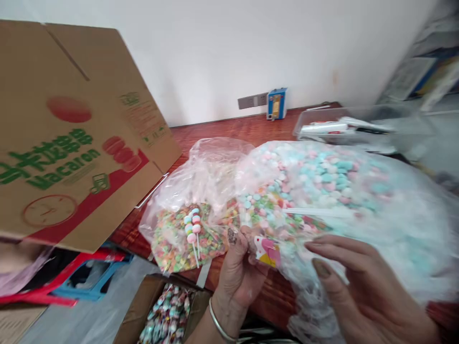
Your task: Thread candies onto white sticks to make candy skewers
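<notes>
My left hand (236, 277), wearing a bracelet, pinches a small clear wrapper printed with a pink and yellow picture (268, 251). To its right, my right hand (369, 282) is held with thumb and fingers apart, and nothing shows between them. Behind the hands a big clear bag of pastel pink, white and blue candies (333, 174) spreads over the table. A white stick (319, 211) lies on that bag. Two candy skewers (193, 224) on white sticks rest on a smaller bag of mixed coloured candies (168, 248), left of my left hand.
A large Macaron carton (71, 114) leans in from the left. Below the table edge, an open cardboard box (138, 313) holds several wrapped candies (167, 313). At the back are a small blue box (276, 104) and a clear plastic tub (300, 125). A red and blue stool (79, 279) stands lower left.
</notes>
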`<state>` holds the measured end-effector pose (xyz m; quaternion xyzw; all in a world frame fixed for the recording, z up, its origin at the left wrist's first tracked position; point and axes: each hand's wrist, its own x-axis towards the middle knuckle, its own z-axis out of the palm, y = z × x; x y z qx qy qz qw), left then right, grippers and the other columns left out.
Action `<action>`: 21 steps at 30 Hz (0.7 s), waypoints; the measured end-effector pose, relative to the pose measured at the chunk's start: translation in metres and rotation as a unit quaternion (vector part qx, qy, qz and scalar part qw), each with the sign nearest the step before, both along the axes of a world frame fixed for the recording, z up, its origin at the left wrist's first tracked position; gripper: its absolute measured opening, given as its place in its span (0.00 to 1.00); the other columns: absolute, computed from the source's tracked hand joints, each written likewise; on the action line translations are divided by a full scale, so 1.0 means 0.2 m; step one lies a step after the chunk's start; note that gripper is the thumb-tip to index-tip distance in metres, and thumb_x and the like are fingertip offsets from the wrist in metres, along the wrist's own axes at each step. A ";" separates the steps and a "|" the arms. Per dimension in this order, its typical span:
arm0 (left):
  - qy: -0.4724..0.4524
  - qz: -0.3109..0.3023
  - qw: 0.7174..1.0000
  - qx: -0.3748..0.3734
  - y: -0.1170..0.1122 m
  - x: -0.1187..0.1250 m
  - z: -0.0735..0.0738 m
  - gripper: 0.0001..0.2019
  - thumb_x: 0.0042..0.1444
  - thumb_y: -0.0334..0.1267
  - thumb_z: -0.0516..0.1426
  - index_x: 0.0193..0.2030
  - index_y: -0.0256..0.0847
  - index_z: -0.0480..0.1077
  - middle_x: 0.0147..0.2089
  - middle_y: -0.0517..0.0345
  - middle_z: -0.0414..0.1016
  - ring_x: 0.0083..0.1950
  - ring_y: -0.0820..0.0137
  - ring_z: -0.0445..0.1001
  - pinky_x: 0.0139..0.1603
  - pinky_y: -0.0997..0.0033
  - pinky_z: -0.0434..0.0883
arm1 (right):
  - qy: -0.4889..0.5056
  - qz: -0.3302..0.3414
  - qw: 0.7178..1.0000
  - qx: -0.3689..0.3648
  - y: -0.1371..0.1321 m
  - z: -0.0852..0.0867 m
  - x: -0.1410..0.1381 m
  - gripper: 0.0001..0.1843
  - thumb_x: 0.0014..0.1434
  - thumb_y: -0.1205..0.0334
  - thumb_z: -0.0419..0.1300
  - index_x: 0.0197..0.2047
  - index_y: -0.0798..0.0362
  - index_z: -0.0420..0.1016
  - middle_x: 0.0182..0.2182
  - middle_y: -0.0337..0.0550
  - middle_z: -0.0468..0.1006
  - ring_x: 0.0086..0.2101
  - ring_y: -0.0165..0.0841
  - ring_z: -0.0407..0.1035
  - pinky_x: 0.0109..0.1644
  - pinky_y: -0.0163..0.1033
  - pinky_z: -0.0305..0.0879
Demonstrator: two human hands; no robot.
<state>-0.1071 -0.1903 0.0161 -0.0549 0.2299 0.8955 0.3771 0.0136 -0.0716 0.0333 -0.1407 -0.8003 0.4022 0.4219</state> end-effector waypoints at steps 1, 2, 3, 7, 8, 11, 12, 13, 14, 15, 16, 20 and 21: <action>0.029 0.018 0.999 0.016 -0.05 -0.02 0.04 0.17 0.45 0.40 0.70 0.26 0.39 0.64 0.24 0.66 0.59 0.22 0.81 0.57 0.25 0.79 0.66 | -0.006 -0.008 1.000 -0.010 0.01 -0.01 -0.01 0.08 0.61 0.61 0.60 0.45 0.44 0.74 0.42 0.43 0.77 0.43 0.40 0.73 0.50 0.44 0.69; 0.055 0.043 0.997 0.032 -0.12 -0.05 0.09 0.18 0.45 0.39 0.70 0.26 0.39 0.63 0.24 0.67 0.58 0.22 0.80 0.57 0.25 0.79 0.65 | -0.022 0.000 1.000 -0.020 0.02 -0.01 -0.02 0.06 0.61 0.59 0.60 0.43 0.44 0.74 0.37 0.41 0.77 0.37 0.38 0.73 0.44 0.41 0.70; 0.078 0.075 0.993 0.048 -0.19 -0.07 0.13 0.19 0.45 0.39 0.70 0.26 0.40 0.62 0.24 0.67 0.58 0.23 0.80 0.57 0.24 0.79 0.64 | -0.049 0.027 0.998 -0.028 0.02 -0.02 -0.05 0.05 0.62 0.57 0.59 0.41 0.45 0.73 0.33 0.39 0.76 0.33 0.35 0.72 0.38 0.38 0.69; 0.165 0.216 0.958 0.096 -0.51 -0.17 0.27 0.18 0.45 0.36 0.70 0.28 0.40 0.63 0.26 0.66 0.62 0.24 0.79 0.62 0.24 0.79 0.63 | -0.187 0.219 0.957 -0.026 -0.07 -0.02 -0.21 0.14 0.65 0.53 0.53 0.29 0.48 0.69 0.22 0.36 0.71 0.23 0.31 0.65 0.26 0.35 0.60; 0.184 0.240 0.948 0.101 -0.59 -0.18 0.28 0.17 0.46 0.35 0.70 0.29 0.40 0.63 0.26 0.66 0.63 0.25 0.79 0.62 0.24 0.79 0.63 | -0.214 0.255 0.943 -0.021 -0.11 -0.02 -0.27 0.16 0.65 0.54 0.53 0.27 0.48 0.68 0.21 0.36 0.70 0.23 0.31 0.65 0.26 0.35 0.59; 0.206 0.291 0.929 0.095 -0.75 -0.20 0.29 0.16 0.47 0.33 0.69 0.29 0.41 0.63 0.27 0.66 0.64 0.25 0.79 0.62 0.25 0.78 0.63 | -0.272 0.322 0.906 -0.025 -0.27 -0.05 -0.45 0.12 0.64 0.59 0.53 0.29 0.50 0.71 0.26 0.37 0.75 0.28 0.33 0.69 0.31 0.36 0.59; 0.205 0.303 0.927 0.088 -0.79 -0.20 0.28 0.16 0.47 0.33 0.69 0.29 0.41 0.63 0.27 0.67 0.64 0.24 0.79 0.62 0.25 0.78 0.63 | -0.283 0.336 0.898 -0.034 -0.32 -0.07 -0.50 0.10 0.63 0.61 0.53 0.30 0.50 0.72 0.27 0.38 0.77 0.30 0.34 0.69 0.32 0.36 0.59; 0.200 0.313 0.925 0.081 -0.82 -0.20 0.26 0.17 0.46 0.34 0.69 0.30 0.40 0.62 0.27 0.67 0.64 0.24 0.79 0.62 0.24 0.78 0.63 | -0.286 0.346 0.892 -0.044 -0.36 -0.09 -0.55 0.10 0.62 0.63 0.53 0.31 0.51 0.73 0.28 0.39 0.77 0.31 0.34 0.70 0.33 0.36 0.59; 0.195 0.321 0.924 0.075 -0.84 -0.19 0.24 0.17 0.46 0.34 0.70 0.30 0.40 0.62 0.27 0.67 0.64 0.24 0.79 0.62 0.24 0.77 0.62 | -0.286 0.354 0.889 -0.051 -0.41 -0.10 -0.60 0.09 0.61 0.64 0.53 0.31 0.51 0.72 0.28 0.39 0.77 0.31 0.34 0.70 0.33 0.36 0.59; 0.189 0.326 0.923 0.072 -0.86 -0.19 0.23 0.18 0.46 0.34 0.70 0.30 0.40 0.62 0.27 0.67 0.64 0.24 0.79 0.62 0.24 0.77 0.63 | -0.286 0.359 0.887 -0.054 -0.45 -0.12 -0.64 0.09 0.61 0.66 0.53 0.31 0.52 0.72 0.28 0.39 0.77 0.30 0.34 0.70 0.33 0.36 0.58; 0.183 0.330 0.923 0.071 -0.88 -0.19 0.20 0.18 0.46 0.34 0.70 0.30 0.40 0.62 0.27 0.67 0.65 0.24 0.79 0.63 0.25 0.76 0.63 | -0.289 0.359 0.886 -0.049 -0.48 -0.13 -0.67 0.09 0.60 0.66 0.52 0.31 0.52 0.72 0.27 0.38 0.77 0.30 0.33 0.69 0.32 0.36 0.57; 0.160 0.337 0.926 0.057 -0.93 -0.20 0.10 0.15 0.50 0.35 0.67 0.30 0.39 0.62 0.27 0.67 0.63 0.24 0.81 0.63 0.27 0.77 0.65 | -0.319 0.310 0.895 0.035 -0.57 -0.17 -0.76 0.08 0.61 0.65 0.53 0.31 0.52 0.71 0.26 0.41 0.76 0.29 0.36 0.69 0.31 0.37 0.53; 0.155 0.335 0.928 0.047 -0.94 -0.21 0.07 0.15 0.51 0.35 0.67 0.30 0.39 0.63 0.27 0.67 0.63 0.24 0.81 0.62 0.27 0.77 0.65 | -0.324 0.291 0.898 0.058 -0.58 -0.18 -0.78 0.08 0.61 0.64 0.54 0.31 0.51 0.71 0.27 0.42 0.77 0.30 0.37 0.69 0.32 0.38 0.53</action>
